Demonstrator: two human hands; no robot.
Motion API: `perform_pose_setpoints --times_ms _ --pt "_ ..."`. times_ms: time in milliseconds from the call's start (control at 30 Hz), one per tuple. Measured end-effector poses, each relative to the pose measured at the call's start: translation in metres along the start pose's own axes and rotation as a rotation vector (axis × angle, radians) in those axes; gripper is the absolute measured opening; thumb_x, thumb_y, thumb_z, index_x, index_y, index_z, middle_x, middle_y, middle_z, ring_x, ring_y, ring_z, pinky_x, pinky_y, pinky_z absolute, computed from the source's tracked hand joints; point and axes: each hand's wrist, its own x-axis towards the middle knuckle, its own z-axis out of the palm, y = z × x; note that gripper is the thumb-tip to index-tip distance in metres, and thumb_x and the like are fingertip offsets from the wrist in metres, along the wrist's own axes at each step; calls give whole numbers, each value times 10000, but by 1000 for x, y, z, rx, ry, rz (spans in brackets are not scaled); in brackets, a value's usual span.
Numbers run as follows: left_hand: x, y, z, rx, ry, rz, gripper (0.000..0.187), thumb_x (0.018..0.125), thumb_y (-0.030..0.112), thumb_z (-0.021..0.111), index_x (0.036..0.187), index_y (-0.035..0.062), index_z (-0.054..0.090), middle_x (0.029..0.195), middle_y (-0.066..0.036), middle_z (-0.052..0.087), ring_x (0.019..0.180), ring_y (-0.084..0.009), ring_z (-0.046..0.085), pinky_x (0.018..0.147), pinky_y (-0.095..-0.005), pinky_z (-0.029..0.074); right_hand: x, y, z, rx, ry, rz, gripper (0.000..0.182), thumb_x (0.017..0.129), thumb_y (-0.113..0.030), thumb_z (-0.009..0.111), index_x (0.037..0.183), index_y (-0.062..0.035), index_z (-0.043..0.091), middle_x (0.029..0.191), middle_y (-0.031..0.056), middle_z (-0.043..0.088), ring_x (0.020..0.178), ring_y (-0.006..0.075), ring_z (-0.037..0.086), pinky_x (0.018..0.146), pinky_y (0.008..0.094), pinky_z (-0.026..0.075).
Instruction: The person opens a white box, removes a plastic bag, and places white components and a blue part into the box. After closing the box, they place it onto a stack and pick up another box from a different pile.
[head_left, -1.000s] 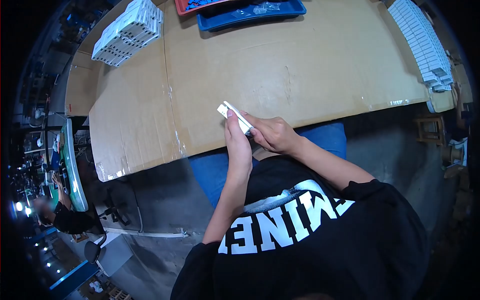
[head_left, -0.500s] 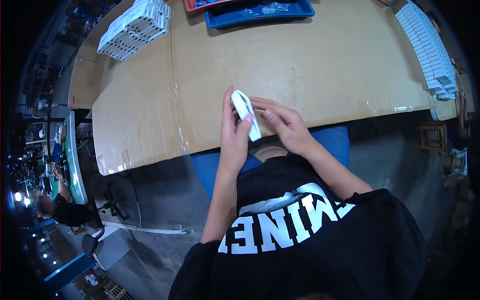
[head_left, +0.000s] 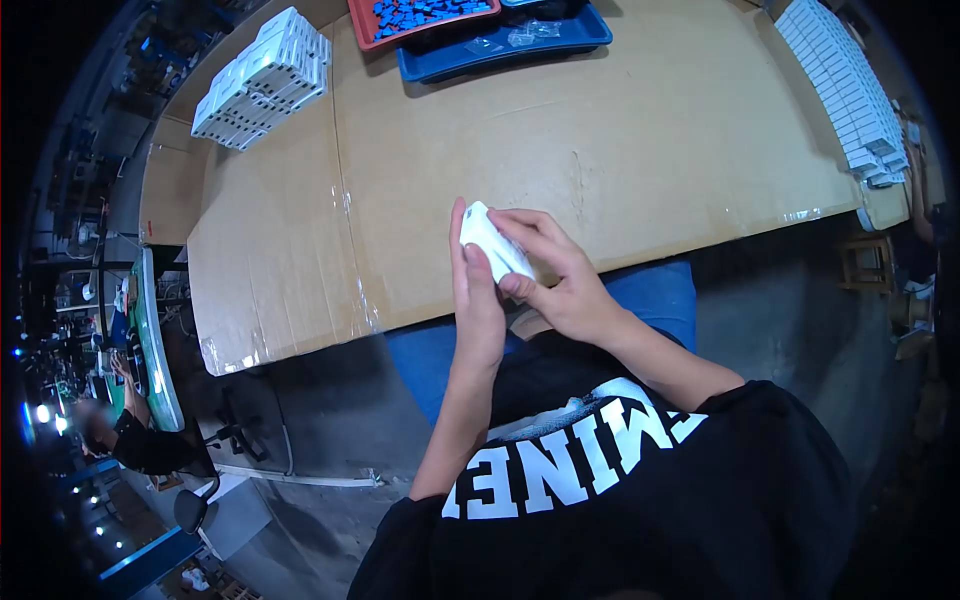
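A small white box-like piece (head_left: 490,245) is between my hands, just above the near edge of the cardboard-covered table (head_left: 460,160). My left hand (head_left: 477,285) grips it from the left side, with the thumb across its face. On the right, my right hand (head_left: 560,280) holds it too, fingers along its upper right edge and thumb at its lower end. The fingers cover part of its edges, and its surface markings are too small to read.
Stacked white pieces (head_left: 265,80) stand at the back left, and rows of white boxes (head_left: 840,85) at the right. A red tray (head_left: 372,38) of blue parts and a blue tray (head_left: 500,58) with clear parts lie at the back. A co-worker (head_left: 145,440) sits far left.
My right hand has closed onto the white piece, which is turned to show its broad face. The view has tilted so more of the red tray shows.
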Motion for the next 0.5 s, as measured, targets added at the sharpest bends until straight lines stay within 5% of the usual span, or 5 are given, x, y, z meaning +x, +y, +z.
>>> perform_pose_setpoints --times_ms 33,133,200,500 --pt "0 1 8 8 37 31 743 1113 568 330 1654 75 204 1463 -146 489 1299 -223 540 1096 -358 448 -1 -1 4 2 -3 -2 589 994 -276 716 1504 -40 540 1439 173 520 1290 268 553 1096 375 444" --pt "1 2 16 3 78 85 782 1094 606 343 1658 84 198 1448 -140 495 1282 -225 549 1086 -358 458 -2 -3 9 60 4 50 606 992 -266 709 1524 -45 522 1494 193 475 1325 321 533 1129 401 417" --pt "1 -1 18 -7 92 130 885 1036 693 376 1656 88 193 1451 -139 494 1281 -230 548 1074 -366 468 -3 -5 8 -168 4 -39 600 1000 -252 691 1535 -51 512 1525 203 445 1364 365 512 1154 424 395" --pt "-3 7 21 69 10 387 1179 883 850 460 1619 -24 167 1529 -203 423 1422 -277 431 1178 -415 347 -8 -11 20 -58 85 -244 560 1008 -196 654 1506 21 519 1600 220 436 1462 392 435 1179 474 371"
